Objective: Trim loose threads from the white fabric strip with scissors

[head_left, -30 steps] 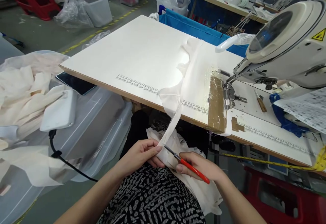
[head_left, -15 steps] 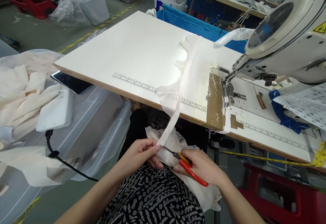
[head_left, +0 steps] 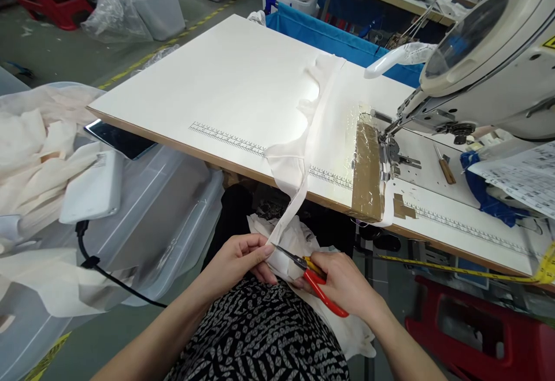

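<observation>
A long strip of pale cream fabric (head_left: pixel 289 164) runs over the white table down to my lap. My left hand (head_left: pixel 245 258) is closed, pinching the strip's narrow edge between thumb and fingers. Scissors (head_left: pixel 318 291) with red and yellow handles sit in my right hand (head_left: pixel 342 280), fingers wrapped round the grips. Their dark pointed blades reach left to the strip beside my left thumb; whether the tips touch the cloth I cannot tell. More of the pale cloth (head_left: pixel 353 332) hangs in folds over my lap, partly behind my right hand.
A sewing machine (head_left: pixel 485 63) stands on the right of the white table (head_left: pixel 217 74). Left of me, plastic bins (head_left: pixel 173 213) carry cream fabric and a white power bank (head_left: pixel 93 187) with a black cable. A yellow tape measure (head_left: pixel 451 269) crosses the table's front; a red stool (head_left: pixel 459 335) is below.
The scissors and my right hand have shifted very slightly up and to the left. My left hand keeps its pinch on the strip. The camera view has moved a little.
</observation>
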A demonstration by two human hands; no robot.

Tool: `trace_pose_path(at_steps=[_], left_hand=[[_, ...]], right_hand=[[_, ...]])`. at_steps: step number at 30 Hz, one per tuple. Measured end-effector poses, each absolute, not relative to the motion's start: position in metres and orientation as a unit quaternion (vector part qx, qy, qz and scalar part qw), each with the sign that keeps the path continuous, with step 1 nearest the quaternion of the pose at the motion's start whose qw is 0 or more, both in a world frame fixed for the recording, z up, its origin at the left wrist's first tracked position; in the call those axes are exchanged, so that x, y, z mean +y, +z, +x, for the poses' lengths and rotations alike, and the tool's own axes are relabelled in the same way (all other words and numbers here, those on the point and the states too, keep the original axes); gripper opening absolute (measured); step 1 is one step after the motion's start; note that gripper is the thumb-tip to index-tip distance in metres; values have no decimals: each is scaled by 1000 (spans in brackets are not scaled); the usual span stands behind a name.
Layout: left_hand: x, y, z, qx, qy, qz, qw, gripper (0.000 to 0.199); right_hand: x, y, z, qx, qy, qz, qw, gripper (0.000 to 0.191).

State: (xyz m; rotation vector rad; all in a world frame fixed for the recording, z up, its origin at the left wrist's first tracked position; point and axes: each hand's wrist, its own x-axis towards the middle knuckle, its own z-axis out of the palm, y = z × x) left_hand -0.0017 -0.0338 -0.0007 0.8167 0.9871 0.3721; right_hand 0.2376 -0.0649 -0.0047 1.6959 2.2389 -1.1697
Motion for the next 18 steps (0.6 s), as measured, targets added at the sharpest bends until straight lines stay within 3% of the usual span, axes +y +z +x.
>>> trace_pose_path(at_steps=[9, 18], left_hand=[[-31, -3, -4, 451, 153, 379, 794, 42], [-30, -1, -5, 454, 139, 375, 796, 43]], right_hand=[[-57, 2, 228, 760, -351, 545, 50, 57], [-60, -7, 231, 722, -396, 565, 48, 62]])
